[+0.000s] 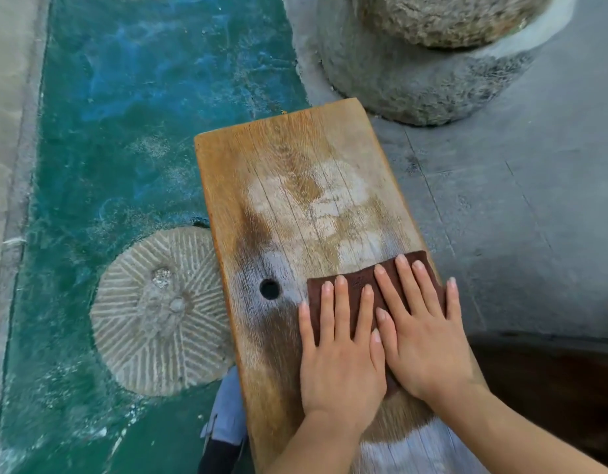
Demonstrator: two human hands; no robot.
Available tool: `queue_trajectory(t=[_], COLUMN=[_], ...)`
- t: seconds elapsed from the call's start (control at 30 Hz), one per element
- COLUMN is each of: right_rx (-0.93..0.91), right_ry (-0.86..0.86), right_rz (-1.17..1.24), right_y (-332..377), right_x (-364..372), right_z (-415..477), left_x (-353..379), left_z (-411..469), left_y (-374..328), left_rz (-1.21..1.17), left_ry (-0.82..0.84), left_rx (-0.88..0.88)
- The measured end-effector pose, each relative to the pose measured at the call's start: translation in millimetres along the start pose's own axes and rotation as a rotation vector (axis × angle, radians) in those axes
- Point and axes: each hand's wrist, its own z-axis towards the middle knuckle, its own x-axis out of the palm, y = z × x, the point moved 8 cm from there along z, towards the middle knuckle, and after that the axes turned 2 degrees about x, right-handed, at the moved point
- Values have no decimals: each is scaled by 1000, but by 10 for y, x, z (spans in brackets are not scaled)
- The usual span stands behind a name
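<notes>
A long wooden board runs from the middle of the view toward me, dusted with pale powder and marked by darker damp streaks. A round hole goes through it near its left edge. A dark brown cloth lies flat on the board's right side. My left hand presses on the cloth with straight, spread fingers. My right hand lies flat beside it, its thumb side overlapping the left hand, fingers also on the cloth. Much of the cloth is hidden under both hands.
A grooved round millstone lies on the green-blue painted floor left of the board. A large rough stone mill stands at the top right on grey concrete. A dark round vessel sits at the right. A shoe shows below the board.
</notes>
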Motion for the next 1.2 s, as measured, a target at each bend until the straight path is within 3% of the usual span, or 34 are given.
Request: queue_trajectory(t=[0.23, 0.87, 1.2], right_rx=[-7, 127, 214], right_ry=[-23, -110, -136], right_rz=[-14, 117, 254], right_y=[1, 173, 94], right_x=[-44, -325, -369], right_z=[452, 2885, 3019], left_x=[-101, -818, -956], left_z=[466, 2823, 3115], left_y=[168, 915, 956], left_rz=[30, 106, 117], left_ry=[-12, -113, -105], left_rx=[36, 65, 172])
